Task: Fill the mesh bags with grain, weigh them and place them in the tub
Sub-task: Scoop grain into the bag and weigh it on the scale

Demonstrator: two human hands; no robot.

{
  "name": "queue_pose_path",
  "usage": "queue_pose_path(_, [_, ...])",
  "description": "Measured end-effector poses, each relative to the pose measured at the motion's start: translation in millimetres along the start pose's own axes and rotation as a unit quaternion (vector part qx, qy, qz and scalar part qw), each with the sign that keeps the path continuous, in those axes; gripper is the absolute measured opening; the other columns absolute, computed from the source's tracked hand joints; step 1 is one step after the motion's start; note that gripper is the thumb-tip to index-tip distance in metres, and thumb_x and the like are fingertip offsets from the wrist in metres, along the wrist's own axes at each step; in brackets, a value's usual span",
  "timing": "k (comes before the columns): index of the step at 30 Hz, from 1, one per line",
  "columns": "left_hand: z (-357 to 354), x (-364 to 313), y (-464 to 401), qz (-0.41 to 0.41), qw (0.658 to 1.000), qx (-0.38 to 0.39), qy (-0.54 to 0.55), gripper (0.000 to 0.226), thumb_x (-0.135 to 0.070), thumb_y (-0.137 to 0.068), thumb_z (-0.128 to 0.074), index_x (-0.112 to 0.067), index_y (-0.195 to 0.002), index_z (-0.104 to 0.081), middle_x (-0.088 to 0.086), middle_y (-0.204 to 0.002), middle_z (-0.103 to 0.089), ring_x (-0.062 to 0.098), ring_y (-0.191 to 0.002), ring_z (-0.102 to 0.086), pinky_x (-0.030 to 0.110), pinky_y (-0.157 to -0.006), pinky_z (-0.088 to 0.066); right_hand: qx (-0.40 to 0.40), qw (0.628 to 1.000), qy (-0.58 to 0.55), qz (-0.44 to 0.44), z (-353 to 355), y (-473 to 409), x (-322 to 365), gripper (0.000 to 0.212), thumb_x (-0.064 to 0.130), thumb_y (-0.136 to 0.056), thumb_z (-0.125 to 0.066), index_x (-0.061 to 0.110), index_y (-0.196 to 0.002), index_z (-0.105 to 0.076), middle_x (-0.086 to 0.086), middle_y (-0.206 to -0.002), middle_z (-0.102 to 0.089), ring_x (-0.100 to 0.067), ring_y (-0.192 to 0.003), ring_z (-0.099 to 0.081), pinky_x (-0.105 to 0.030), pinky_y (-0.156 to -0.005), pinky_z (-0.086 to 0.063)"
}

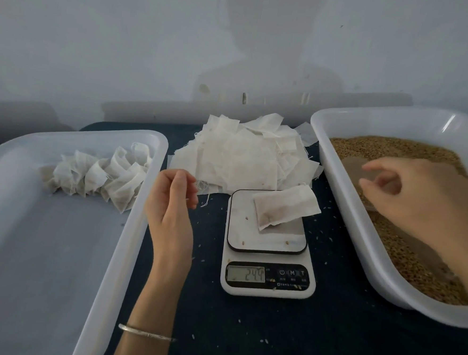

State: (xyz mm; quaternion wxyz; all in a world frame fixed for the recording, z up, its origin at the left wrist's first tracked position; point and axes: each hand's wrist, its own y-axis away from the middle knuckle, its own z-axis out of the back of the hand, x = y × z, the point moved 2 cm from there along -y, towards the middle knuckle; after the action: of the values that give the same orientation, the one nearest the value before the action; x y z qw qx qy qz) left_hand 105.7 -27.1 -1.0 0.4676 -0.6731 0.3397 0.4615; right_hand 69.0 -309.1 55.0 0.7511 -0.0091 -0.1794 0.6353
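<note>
Fingers (184, 183) of the left hand (171, 209) curl loosely toward the thumb, palm turned up, holding nothing, above the dark tabletop (244, 330) between the left tub (129, 225) and the scale (268, 246); a thin bracelet (146, 332) circles that wrist. Over the right tub (344, 212), the right hand (419, 198) hovers with thumb and forefinger bent toward each other; it is blurred, and whether it pinches any grain (395, 149) I cannot tell. One filled mesh bag (286, 208) lies tilted on the scale's platform, its upper corner overhanging the right edge. The display shows digits that look like 24.4, though they are faint. Filled bags (102, 176) lean in a row in the left tub's far half, roughly ten, their overlap blocking an exact count. A heap of empty bags (248, 156) sits at the tabletop's far edge behind the scale, too many and too overlapped to count. Both tubs are cut off by the picture's edges. Loose grains dot the tabletop.
</note>
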Motion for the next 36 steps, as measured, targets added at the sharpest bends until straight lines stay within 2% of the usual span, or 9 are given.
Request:
queue_pose_path(7, [-1.1, 3.0, -2.0, 0.001, 1.000, 0.007, -0.009, 0.021, -0.025, -0.091, -0.046, -0.023, -0.073, -0.057, -0.012, -0.063, -0.054, 0.005, -0.061, -0.048, 0.015, -0.058, -0.043, 0.064, 0.993, 0.057, -0.075, -16.3, -15.4, -52.2, 0.040, 0.047, -0.087, -0.058, 0.024, -0.119, -0.063, 0.007, -0.083, -0.064, -0.018, -0.071, -0.060, -0.029, -0.062, -0.050])
queue_pose_path(12, [-18.7, -0.6, -8.4, -0.005, 0.986, 0.134, -0.098, 0.021, -0.011, -0.097, -0.049, -0.024, -0.085, -0.061, -0.011, -0.068, -0.058, 0.001, -0.063, -0.051, 0.015, -0.060, -0.043, 0.159, 0.974, 0.124, -0.107, -29.2, -15.0, -63.8, 0.051, 0.059, -0.088, -0.050, 0.026, -0.126, -0.056, -0.001, -0.091, -0.067, -0.019, -0.072, -0.062, -0.034, -0.069, -0.056])
queue_pose_path(15, [-41.9, -9.9, -11.7, -0.045, 0.951, 0.248, -0.181, 0.024, -0.008, -0.094, -0.052, -0.031, -0.093, -0.059, -0.010, -0.075, -0.057, 0.000, -0.066, -0.051, 0.012, -0.061, -0.043, 0.164, 0.970, 0.129, -0.122, -31.8, -12.6, -65.2, 0.045, 0.059, -0.089, -0.046, 0.023, -0.111, -0.062, -0.005, -0.093, -0.067, -0.022, -0.072, -0.060, -0.034, -0.070, -0.055])
queue_pose_path(18, [-66.8, -17.8, -11.5, -0.075, 0.921, 0.319, -0.211, 0.023, -0.008, -0.094, -0.052, -0.028, -0.096, -0.063, -0.009, -0.081, -0.057, -0.002, -0.066, -0.050, 0.008, -0.062, -0.039, 0.177, 0.968, 0.117, -0.134, -34.1, -8.6, -64.6, 0.045, 0.056, -0.087, -0.054, 0.018, -0.110, -0.064, -0.008, -0.098, -0.067, -0.026, -0.079, -0.062, -0.037, -0.074, -0.056])
queue_pose_path(21, [-87.8, -23.9, -14.2, -0.100, 0.899, 0.350, -0.244, 0.024, -0.008, -0.093, -0.051, -0.027, -0.095, -0.065, 0.003, -0.087, -0.060, 0.009, -0.067, -0.049, 0.010, -0.062, -0.038, 0.197, 0.960, 0.130, -0.148, -33.7, -5.4, -61.8, 0.045, 0.052, -0.083, -0.062, 0.018, -0.112, -0.063, -0.007, -0.097, -0.066, -0.026, -0.082, -0.062, -0.040, -0.077, -0.055])
queue_pose_path(26, [-113.3, -27.0, -16.2, -0.123, 0.847, 0.407, -0.319, 0.028, -0.010, -0.094, -0.048, -0.026, -0.104, -0.068, 0.006, -0.089, -0.062, 0.008, -0.067, -0.049, 0.021, -0.067, -0.042, 0.169, 0.965, 0.129, -0.153, -29.2, -1.7, -56.7, 0.033, 0.047, -0.083, -0.062, 0.021, -0.104, -0.064, -0.005, -0.085, -0.063, -0.025, -0.074, -0.060, -0.036, -0.069, -0.054])
queue_pose_path(30, [-122.2, -29.1, -14.7, -0.137, 0.829, 0.417, -0.348, 0.027, -0.013, -0.094, -0.047, -0.026, -0.105, -0.068, 0.003, -0.084, -0.061, 0.006, -0.061, -0.045, 0.028, -0.068, -0.043, 0.161, 0.968, 0.124, -0.148, -25.9, -0.5, -54.2, 0.028, 0.044, -0.083, -0.061, 0.020, -0.099, -0.063, -0.005, -0.081, -0.061, -0.027, -0.074, -0.060, -0.037, -0.070, -0.054])
queue_pose_path(33, [-127.6, -22.2, -8.3, -0.147, 0.766, 0.465, -0.418, 0.024, -0.029, -0.097, -0.047, -0.029, -0.109, -0.068, -0.015, -0.074, -0.047, 0.004, -0.065, -0.047, 0.027, -0.069, -0.042, 0.166, 0.966, 0.129, -0.147, -26.2, 0.8, -52.2, 0.026, 0.043, -0.085, -0.060, 0.021, -0.098, -0.063, -0.003, -0.083, -0.061, -0.026, -0.076, -0.060, -0.038, -0.073, -0.053])
queue_pose_path(36, [-131.3, -10.3, 3.0, -0.146, 0.689, 0.495, -0.509, 0.032, -0.048, -0.096, -0.045, -0.027, -0.107, -0.066, -0.006, -0.096, -0.058, 0.018, -0.091, -0.057, 0.034, -0.081, -0.046, 0.167, 0.967, 0.129, -0.141, -26.3, 2.8, -51.7, 0.022, 0.043, -0.088, -0.056, 0.022, -0.093, -0.062, -0.001, -0.079, -0.061, -0.022, -0.071, -0.060, -0.037, -0.071, -0.054])
